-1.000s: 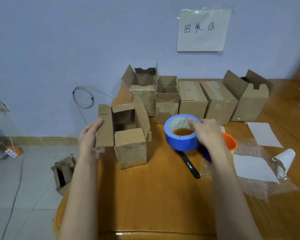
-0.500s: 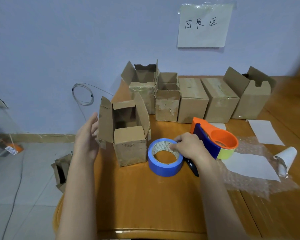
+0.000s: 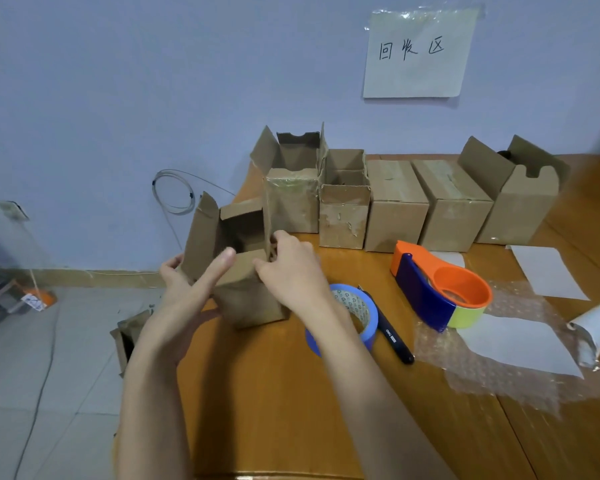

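Note:
A small open cardboard box (image 3: 250,306) stands near the left edge of the wooden table (image 3: 274,393). My left hand (image 3: 181,292) holds its left side, thumb laid across the front flap and fingers behind the raised left flap. My right hand (image 3: 291,271) grips the box's right flap at the top edge. A blue tape roll (image 3: 361,306) lies flat just right of the box, partly hidden under my right forearm.
A black marker (image 3: 394,332) and an orange-and-blue tape dispenser (image 3: 440,292) lie right of the roll. Several cardboard boxes (image 3: 395,209) line the back by the wall. Bubble wrap (image 3: 499,372), paper sheets and a paper roll (image 3: 593,327) lie at the right. Another box (image 3: 125,344) sits on the floor.
My right hand set the blue tape roll down on the table, let go of it and moved to the box's right flap. My left hand closed onto the box's left side.

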A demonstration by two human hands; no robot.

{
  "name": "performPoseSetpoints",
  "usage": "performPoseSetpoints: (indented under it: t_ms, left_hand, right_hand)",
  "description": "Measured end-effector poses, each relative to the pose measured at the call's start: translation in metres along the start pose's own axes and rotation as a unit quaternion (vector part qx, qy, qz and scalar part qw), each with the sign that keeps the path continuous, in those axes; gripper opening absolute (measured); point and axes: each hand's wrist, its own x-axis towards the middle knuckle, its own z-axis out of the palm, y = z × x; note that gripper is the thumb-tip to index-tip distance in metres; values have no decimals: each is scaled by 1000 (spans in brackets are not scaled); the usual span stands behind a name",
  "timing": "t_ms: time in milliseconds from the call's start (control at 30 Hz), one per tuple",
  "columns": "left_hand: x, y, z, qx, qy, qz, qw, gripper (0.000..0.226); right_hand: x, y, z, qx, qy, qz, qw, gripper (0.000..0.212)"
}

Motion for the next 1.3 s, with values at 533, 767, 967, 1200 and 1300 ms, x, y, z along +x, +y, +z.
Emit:
performPoseSetpoints:
  t_ms: [533, 767, 967, 1200, 1300]
  left_hand:
    - [90, -37, 37, 138, 297, 144, 934, 75]
    - [125, -37, 43, 147, 294, 161, 931, 70]
    - [130, -35, 44, 98, 186, 163, 964, 94]
    - [139, -16, 61, 77, 198, 154, 965, 88]
    - [150, -15, 67, 73, 210, 126, 967, 72]
  right_hand:
    - [78, -34, 19, -11, 54, 51, 997, 21]
    - [89, -30, 21, -30, 95, 43, 994, 17]
    - [88, -25, 14, -24, 106, 49, 993, 21]
    - [96, -20, 21, -1, 98, 63, 993, 27]
    - [100, -14, 30, 46, 70, 68, 994, 43]
